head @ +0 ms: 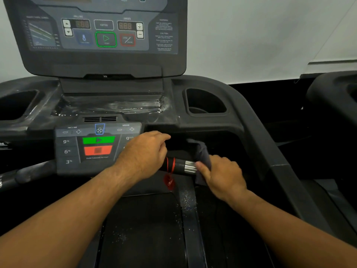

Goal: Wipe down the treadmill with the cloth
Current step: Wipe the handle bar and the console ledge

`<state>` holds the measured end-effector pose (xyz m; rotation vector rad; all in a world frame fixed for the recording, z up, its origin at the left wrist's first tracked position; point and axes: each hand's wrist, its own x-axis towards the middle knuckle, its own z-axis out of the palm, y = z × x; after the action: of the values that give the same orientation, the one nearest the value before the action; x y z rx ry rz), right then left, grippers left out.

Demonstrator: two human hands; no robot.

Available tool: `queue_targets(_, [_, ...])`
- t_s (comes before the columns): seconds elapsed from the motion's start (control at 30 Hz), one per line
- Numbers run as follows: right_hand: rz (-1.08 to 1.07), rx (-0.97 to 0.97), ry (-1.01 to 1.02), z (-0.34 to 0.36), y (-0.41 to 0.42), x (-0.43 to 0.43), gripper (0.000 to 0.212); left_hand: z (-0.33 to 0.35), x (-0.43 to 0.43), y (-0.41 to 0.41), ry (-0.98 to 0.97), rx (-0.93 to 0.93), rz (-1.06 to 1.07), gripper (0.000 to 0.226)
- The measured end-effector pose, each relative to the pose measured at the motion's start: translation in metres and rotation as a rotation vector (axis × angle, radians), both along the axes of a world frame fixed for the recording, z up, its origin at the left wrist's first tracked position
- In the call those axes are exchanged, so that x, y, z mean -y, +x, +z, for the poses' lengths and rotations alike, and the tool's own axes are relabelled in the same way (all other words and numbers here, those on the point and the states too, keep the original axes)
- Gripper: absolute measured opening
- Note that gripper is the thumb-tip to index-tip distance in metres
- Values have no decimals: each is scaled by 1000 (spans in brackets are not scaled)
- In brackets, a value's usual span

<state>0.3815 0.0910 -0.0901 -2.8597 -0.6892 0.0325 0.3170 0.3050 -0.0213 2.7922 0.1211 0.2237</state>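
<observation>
Right grip [222,175] clutches the cloth [201,151] on the treadmill handlebar [180,165] — its long axis runs left toward the left grip [146,151], hold unclear.

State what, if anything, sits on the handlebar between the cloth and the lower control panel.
Two things: a red cord loops round the handlebar left of the cloth, and the left hand lies over the handlebar beside the control panel.
</observation>
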Motion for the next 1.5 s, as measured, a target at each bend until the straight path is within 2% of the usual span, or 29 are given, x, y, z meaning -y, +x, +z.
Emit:
queue_targets(0.07, [251, -22, 24, 4, -1, -18, 44, 2, 4, 3, -3, 4, -4, 39])
queue_targets(0.13, [467, -136, 85, 12, 2, -33, 53, 5, 11, 6, -12, -4, -14, 41])
queue_targets(0.2, [523, -204, 136, 16, 6, -39, 60, 9, 13, 10, -12, -13, -9, 42])
queue_targets(0.27, [449, -191, 137, 14, 8, -32, 55, 13, 13, 14, -4, -19, 1, 42])
queue_targets(0.37, [217, -164, 79, 6, 11, -15, 52, 14, 16, 17, 17, -24, 14, 42])
queue_targets(0.5, [-66, -207, 225, 2, 25, -1, 59, 9, 26, 16, 22, -55, 29, 41])
queue_targets(0.63, [-206, -268, 218, 10, 34, -11, 51, 12, 30, 14, 53, -80, 21, 39])
queue_targets(0.7, [-201, -315, 203, 18, 38, -20, 46, 16, 29, 14, 74, -79, 28, 39])
queue_targets(0.8, [5, -307, 218, 14, 33, -31, 46, 21, 24, 17, 96, -45, 64, 39])
queue_targets(0.9, [300, -239, 284, 9, 14, -26, 31, 27, 20, 22, 130, -27, 104, 38])
queue_targets(0.97, [442, -220, 297, 3, 13, -17, 42, 31, 15, 28, 154, -18, 116, 35])
queue_targets(1.0, [444, -260, 328, 0, 16, -13, 44, 33, 11, 31, 170, -15, 121, 33])
queue_targets(1.07, [318, -306, 450, -1, 30, -10, 30, 38, -1, 38, 196, -11, 140, 33])
queue_targets(1.13, [87, -264, 580, 8, 49, -15, 12, 44, -19, 47, 216, -40, 158, 37])
queue_targets(1.2, [-89, -156, 794, 31, 70, -29, 13, 47, -41, 57, 249, -75, 164, 41])
queue_targets(1.27, [-155, -79, 980, 67, 91, -49, 15, 50, -62, 68, 256, -100, 154, 45])
queue_targets(1.3, [-153, -58, 983, 84, 101, -62, 17, 52, -72, 74, 256, -113, 144, 48])
queue_targets(1.37, [-94, -75, 852, 100, 120, -92, 23, 56, -89, 88, 264, -154, 113, 57])
queue_targets(1.5, [90, -233, 206, 66, 127, -148, 58, 62, -114, 111, 188, -247, 32, 85])
